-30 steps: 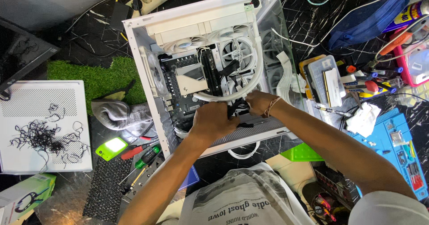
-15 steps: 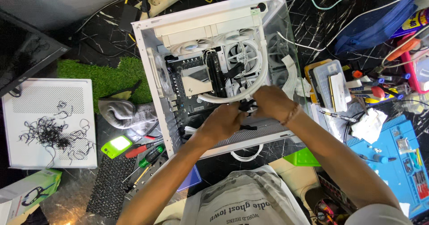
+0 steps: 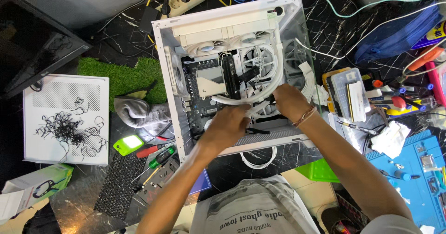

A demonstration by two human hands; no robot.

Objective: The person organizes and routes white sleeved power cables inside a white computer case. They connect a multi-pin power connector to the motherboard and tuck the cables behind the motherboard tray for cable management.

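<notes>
- Currently both forearms reach up from 6 o'clock into the open white computer case (image 3: 169, 83) at frame centre.
- Left hand (image 3: 228, 125): palm down, fingers curled onto the white coolant tubes (image 3: 260, 97); grip looks closed on them, exact hold hidden.
- Right hand (image 3: 289, 101): knuckles up, fingers bent round the same tubes just at 2 o'clock of the left hand; bracelet on wrist.
- Tubes: two, white, curving in a loop from a white fan (image 3: 260, 60) down to the hands.
- Case holds a motherboard (image 3: 197, 92) and fans along its 12 o'clock wall.
- Blue mat (image 3: 413, 173) at 4 o'clock carries small parts.
</notes>
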